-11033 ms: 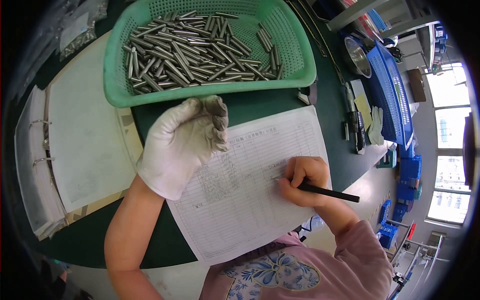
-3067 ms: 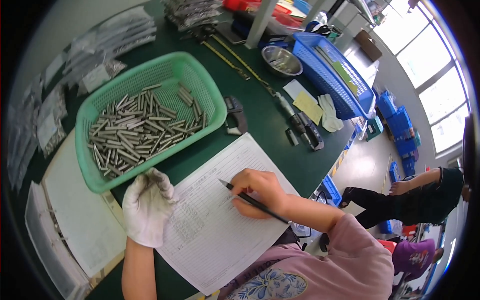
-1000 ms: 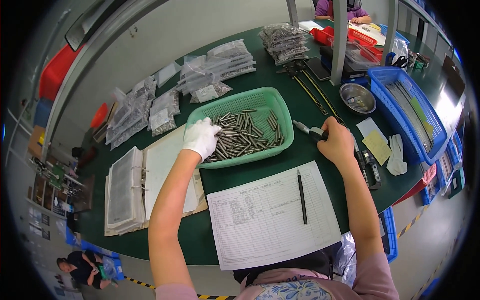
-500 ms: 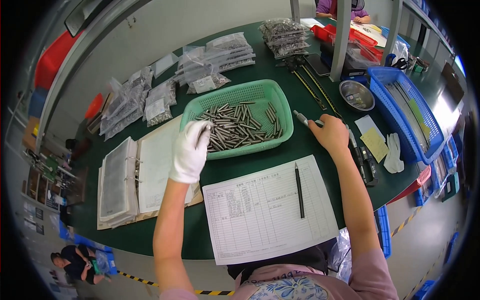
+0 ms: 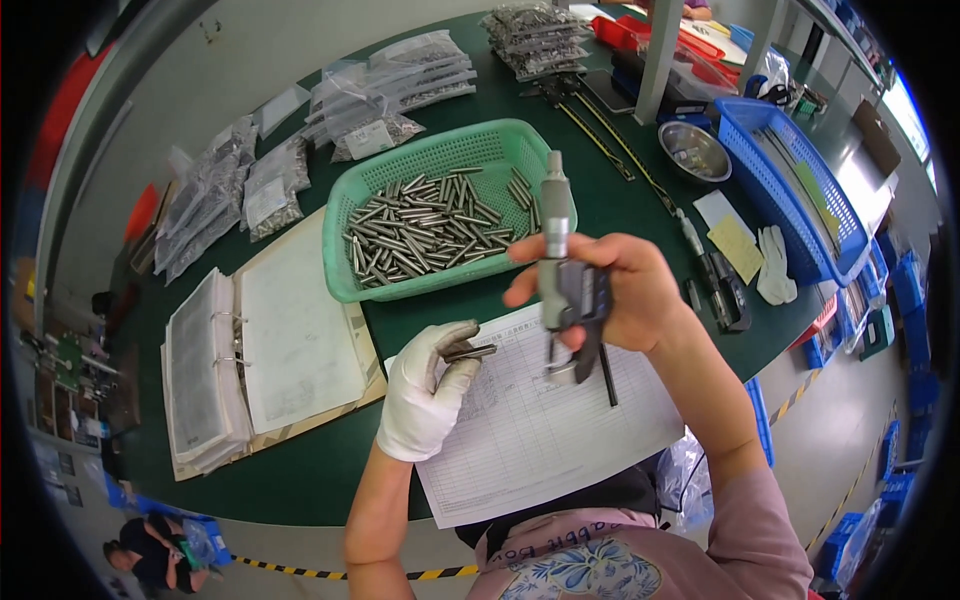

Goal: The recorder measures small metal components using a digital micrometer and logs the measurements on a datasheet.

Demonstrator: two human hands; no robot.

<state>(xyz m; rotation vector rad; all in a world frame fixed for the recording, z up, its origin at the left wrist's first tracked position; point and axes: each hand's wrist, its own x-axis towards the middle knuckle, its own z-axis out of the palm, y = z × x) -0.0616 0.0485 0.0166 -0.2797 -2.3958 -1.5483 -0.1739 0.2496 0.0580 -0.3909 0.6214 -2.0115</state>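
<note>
My left hand (image 5: pixel 425 395), in a white glove, pinches a short metal pin (image 5: pixel 470 353) above the left part of a printed form (image 5: pixel 510 440). My bare right hand (image 5: pixel 630 295) grips a micrometer (image 5: pixel 560 290), raised over the form with its thimble pointing up and its frame toward the paper. The micrometer and the pin are apart. Just beyond both hands stands a green plastic basket (image 5: pixel 345 285) with many loose metal pins (image 5: pixel 420 225) in it. A black pen (image 5: pixel 608 378) lies on the form, partly behind my right hand.
An open ring binder (image 5: pixel 300 350) lies at left. Bagged parts (image 5: pixel 400 80) are stacked behind the basket. Right of it are calipers (image 5: pixel 600 130), a metal bowl (image 5: pixel 695 152), a second measuring tool (image 5: pixel 722 290), a white glove (image 5: pixel 775 265) and a blue basket (image 5: pixel 790 190).
My right hand has lifted the micrometer off the table and brought it over the form. My left hand has come out of the green basket toward me with a pin.
</note>
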